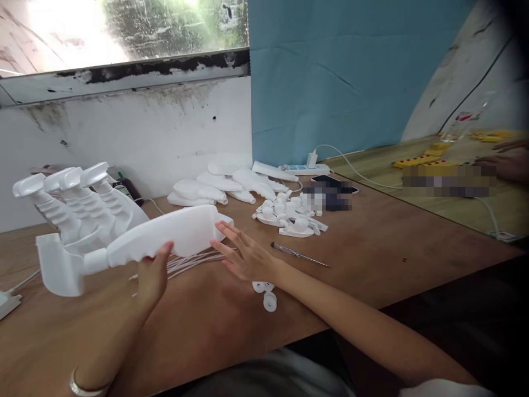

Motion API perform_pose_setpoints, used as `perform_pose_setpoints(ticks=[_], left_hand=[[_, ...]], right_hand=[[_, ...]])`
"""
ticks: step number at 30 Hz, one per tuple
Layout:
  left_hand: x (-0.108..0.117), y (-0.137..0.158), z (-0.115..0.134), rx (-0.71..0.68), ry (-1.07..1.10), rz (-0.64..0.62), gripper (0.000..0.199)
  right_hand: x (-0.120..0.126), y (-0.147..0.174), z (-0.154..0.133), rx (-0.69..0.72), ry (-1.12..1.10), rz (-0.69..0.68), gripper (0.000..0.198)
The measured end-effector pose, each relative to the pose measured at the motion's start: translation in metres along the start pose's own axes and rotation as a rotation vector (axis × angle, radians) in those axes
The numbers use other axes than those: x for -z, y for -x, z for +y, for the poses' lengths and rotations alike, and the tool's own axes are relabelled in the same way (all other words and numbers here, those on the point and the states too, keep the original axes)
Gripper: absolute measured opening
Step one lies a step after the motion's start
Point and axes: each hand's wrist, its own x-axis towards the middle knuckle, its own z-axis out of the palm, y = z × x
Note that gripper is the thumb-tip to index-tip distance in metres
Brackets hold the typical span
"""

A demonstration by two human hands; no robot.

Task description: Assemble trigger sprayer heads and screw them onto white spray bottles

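A white plastic bottle point(165, 234) with a wavy grip edge lies nearly level above the table. Its narrow neck ends in a wide, flared white head point(61, 264) at the left. My left hand point(152, 273) is closed around the bottle from below, with the thumb showing on the near side. At the bottle's right end is my right hand point(243, 253), fingers stretched and spread, the fingertips against its base. Several similar white bottles with heads point(97, 207) stand behind, at the left. Thin white tubes point(190, 264) lie under the held bottle.
Headless white bottles point(223, 183) are heaped by the wall. A pile of small white parts point(289, 212), a screwdriver point(300, 255) and white rings point(270, 301) lie on the brown table point(363, 248). Farther back are a phone point(334, 183) and a power strip point(306, 169). Another person's hand point(506, 160) appears far right.
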Motion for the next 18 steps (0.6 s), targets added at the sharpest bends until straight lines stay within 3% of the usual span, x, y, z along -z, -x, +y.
perform_pose_setpoints(ticks=[3, 5, 8, 14, 18], left_hand=[[0.013, -0.032, 0.019, -0.049, -0.002, 0.059, 0.042], [0.022, -0.053, 0.024, -0.168, -0.133, 0.050, 0.044], [0.030, -0.075, 0.019, -0.194, -0.410, 0.052, 0.053], [0.022, -0.086, 0.005, -0.151, -0.661, 0.055, 0.053], [0.012, -0.092, 0.003, -0.190, -0.677, 0.042, 0.076]], right_hand=[[-0.003, 0.001, 0.000, -0.015, 0.009, -0.011, 0.051], [-0.004, 0.002, 0.001, -0.024, 0.017, -0.005, 0.051], [-0.004, 0.002, 0.002, -0.039, 0.025, 0.012, 0.051], [-0.005, 0.003, 0.001, -0.045, 0.012, 0.048, 0.050], [-0.007, 0.004, 0.000, -0.043, -0.007, 0.074, 0.052]])
